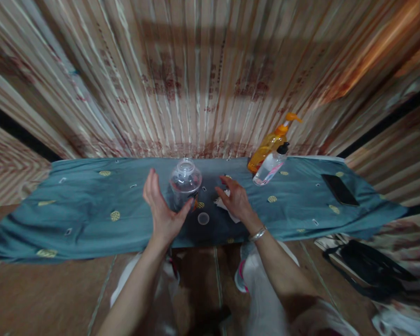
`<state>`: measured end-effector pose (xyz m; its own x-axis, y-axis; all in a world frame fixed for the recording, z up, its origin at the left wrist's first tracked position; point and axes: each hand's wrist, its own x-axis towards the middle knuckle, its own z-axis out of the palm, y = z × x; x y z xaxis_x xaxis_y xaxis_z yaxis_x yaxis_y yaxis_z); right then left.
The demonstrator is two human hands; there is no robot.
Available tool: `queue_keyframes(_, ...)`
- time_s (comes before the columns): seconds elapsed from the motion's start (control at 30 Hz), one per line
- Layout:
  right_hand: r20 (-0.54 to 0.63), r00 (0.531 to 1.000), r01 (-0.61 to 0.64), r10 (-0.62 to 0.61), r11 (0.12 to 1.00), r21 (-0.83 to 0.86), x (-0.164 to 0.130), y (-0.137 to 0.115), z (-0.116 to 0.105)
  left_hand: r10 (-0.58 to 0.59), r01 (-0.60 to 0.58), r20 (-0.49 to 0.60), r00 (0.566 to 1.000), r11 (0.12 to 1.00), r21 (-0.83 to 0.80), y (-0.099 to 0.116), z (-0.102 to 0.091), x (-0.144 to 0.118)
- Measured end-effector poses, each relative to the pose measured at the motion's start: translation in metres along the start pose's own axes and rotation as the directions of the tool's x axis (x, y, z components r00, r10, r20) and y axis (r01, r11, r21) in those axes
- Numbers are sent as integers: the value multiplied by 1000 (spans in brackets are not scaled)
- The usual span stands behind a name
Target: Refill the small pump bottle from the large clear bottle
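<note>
A clear plastic bottle [186,179] with a rounded shoulder and an uncapped-looking neck stands upright on the cloth-covered table. My left hand [166,217] is beside it, thumb and fingers spread wide around its near left side; I cannot tell whether the thumb touches it. To the right, my right hand [235,199], with a silver bracelet at the wrist, hovers over or rests at a crumpled white tissue [221,200], its fingers bent and apart. Between the hands lies a small round translucent disc [203,218], perhaps a cap.
An orange pump bottle [266,151] and a clear bottle with a black top [270,168] stand at the back right. Farther right lies a dark phone [339,189]. A patterned curtain [196,93] hangs behind the table. A black bag [367,266] is low on the right.
</note>
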<state>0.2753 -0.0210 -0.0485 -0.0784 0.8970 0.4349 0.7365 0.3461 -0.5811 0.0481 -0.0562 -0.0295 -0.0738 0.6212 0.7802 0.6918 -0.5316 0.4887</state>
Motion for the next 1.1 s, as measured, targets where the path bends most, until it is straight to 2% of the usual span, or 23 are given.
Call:
queue_keyframes(0.03,60,998,-1,1,1000,-6,0,-1,2,-96,97,18,995,994,-49,-6,6,-2)
queue_keyframes(0.1,212,977,1,6,999,-33,-1,-5,6,-272,286,102,957,943,-170,-15,20,-6)
queue_keyframes(0.17,385,923,21,8,997,-71,-4,-12,9,-377,415,180,909,865,-283,-21,33,-7)
queue_keyframes(0.23,526,850,69,-2,992,-107,-9,-21,13,-403,459,222,888,807,-372,-23,43,-5)
queue_keyframes(0.3,604,796,143,-25,979,-148,-16,-32,18,-434,489,227,872,769,-411,-23,48,-2)
queue_keyframes(0.4,647,761,252,-48,941,-227,-26,-47,24,-477,533,240,846,748,-395,-23,49,0)
queue_keyframes(0.47,662,748,264,-44,935,-237,-30,-49,25,-502,561,251,828,744,-363,-24,48,-1)
queue_keyframes(0.53,638,769,195,-34,963,-184,-30,-44,24,-524,581,250,814,743,-332,-26,48,-4)
queue_keyframes(0.63,488,873,-52,5,995,82,-20,-31,13,-526,576,234,817,754,-315,-29,48,-6)
queue_keyframes(0.7,336,940,-192,57,903,384,-6,-27,-1,-507,556,227,831,765,-324,-31,48,-7)
queue_keyframes(0.77,194,977,-189,84,759,623,14,-35,-17,-475,532,241,847,775,-342,-31,49,-6)
queue_keyframes(0.87,98,993,-116,63,637,762,50,-63,-31,-417,483,247,875,794,-369,-31,49,-5)
queue_keyframes(1.0,90,996,-69,-9,573,817,90,-99,-21,-411,483,258,874,788,-381,-29,48,0)
queue_keyframes(1.1,119,992,-83,-28,556,827,102,-107,-3,-427,508,282,859,778,-370,-25,45,4)
